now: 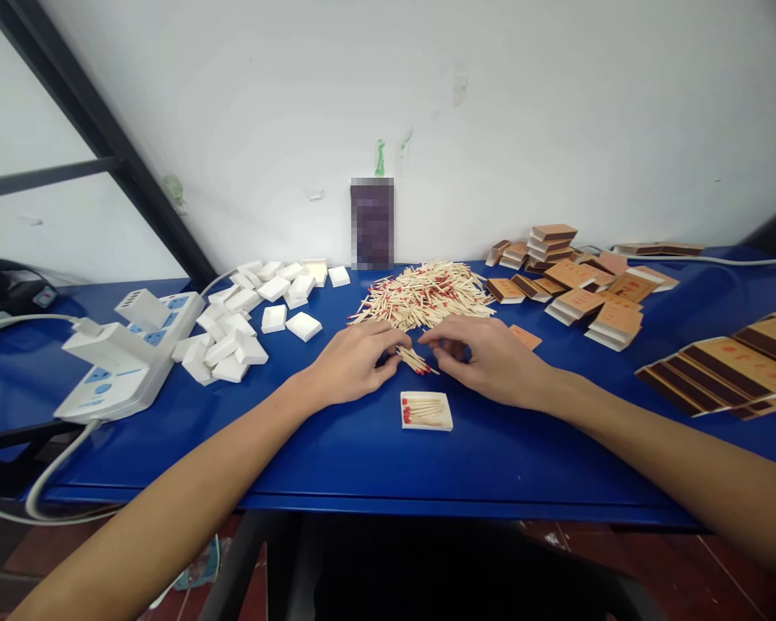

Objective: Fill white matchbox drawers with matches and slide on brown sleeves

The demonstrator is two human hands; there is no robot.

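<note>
My left hand (355, 360) and my right hand (482, 358) meet over the blue table (336, 457), both with fingers pinched on a small bundle of red-tipped matches (415, 360). Just behind them lies a big loose pile of matches (423, 293). In front of my hands sits a small white tray (426, 410), open side up, with a few matches inside.
Several empty white trays (252, 319) lie scattered at the left, beside a white power strip (126, 354) with plugs. Brown matchbox sleeves (575, 280) are stacked at the right; flat sleeves (730, 366) fan out at the far right. A dark box (372, 222) stands against the wall.
</note>
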